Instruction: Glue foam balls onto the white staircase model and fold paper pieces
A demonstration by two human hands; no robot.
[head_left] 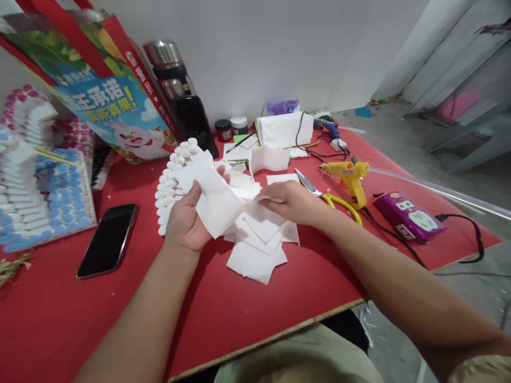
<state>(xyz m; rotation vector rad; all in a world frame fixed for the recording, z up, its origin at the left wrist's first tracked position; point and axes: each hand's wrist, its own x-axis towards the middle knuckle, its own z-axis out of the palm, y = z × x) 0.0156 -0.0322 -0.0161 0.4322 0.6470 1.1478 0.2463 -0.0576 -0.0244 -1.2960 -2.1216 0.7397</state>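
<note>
My left hand (189,218) is closed around a white paper square (217,199), thumb on its near face and fingertips showing at its upper edge. Thumb and fingers of my right hand (289,202) pinch white paper near that square's right corner; whether it is the same sheet or another, I cannot tell. Beneath both hands lies a loose pile of white paper squares (257,260). Behind my left hand, a fan of white cotton-like tips (170,183) is partly hidden by the paper. Scissors with yellow handles (335,202) lie just beyond my right hand.
On the red table (247,330) are a yellow glue gun (351,178), a purple power socket block (411,218) with cords, and a phone (107,239). A shopping bag (107,101), a steel flask (163,56), and small paint jars (238,125) stand at the back. Blue-and-white craft pieces (69,197) sit left.
</note>
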